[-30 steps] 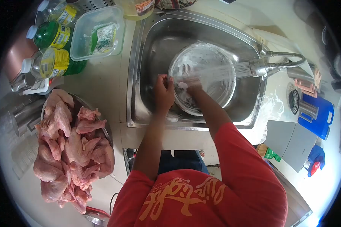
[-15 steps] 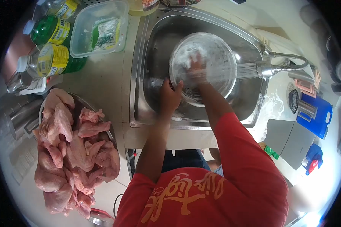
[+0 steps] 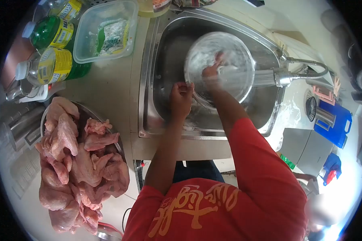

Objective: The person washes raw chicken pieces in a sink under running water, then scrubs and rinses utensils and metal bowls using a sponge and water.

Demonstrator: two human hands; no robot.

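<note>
Rinsing looks unfinished, with suds (image 3: 204,53) clouding the bowl (image 3: 239,56), left hand (image 3: 182,99) pinching its rim, right hand (image 3: 211,75) too blurred to tell its grip.

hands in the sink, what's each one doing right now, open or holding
Left hand: closed, fingers at the near-left rim of the round basin.
Right hand: inside the basin, blurred; open or closed cannot be told.

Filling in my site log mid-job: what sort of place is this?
Most likely a kitchen: there's a rectangular stainless-steel sink with a silver metal spray faucet running, and a heap of raw pink chicken pieces to its left.
</note>
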